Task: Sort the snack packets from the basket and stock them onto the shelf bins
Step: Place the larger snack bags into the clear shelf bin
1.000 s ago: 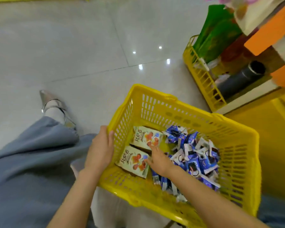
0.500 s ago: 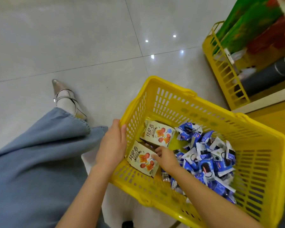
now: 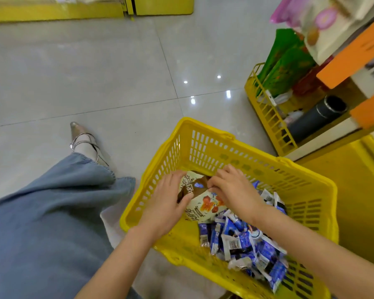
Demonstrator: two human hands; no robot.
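A yellow plastic basket (image 3: pixel 209 145) stands on the floor in front of me. Inside, cream snack packets (image 3: pixel 205 205) with red fruit print lie at its left end. A heap of small blue and white packets (image 3: pixel 246 240) fills the right part. My left hand (image 3: pixel 166 203) is inside the basket, fingers curled round the left side of the cream packets and a brown one. My right hand (image 3: pixel 231 186) pinches the same packets from the right. Both hands hide part of the stack.
A low yellow shelf bin (image 3: pixel 266 111) at the right holds green bags (image 3: pixel 283 63) and a dark flask (image 3: pixel 315 117). Orange shelf edges (image 3: pixel 352 50) rise above it. My leg in blue denim (image 3: pixel 52 212) and a shoe (image 3: pixel 82 139) lie at the left on grey floor tiles.
My left hand left the basket rim and went inside onto the cream packets. My right hand moved up and gathered the packets together. The camera tilted back up toward the shelf.
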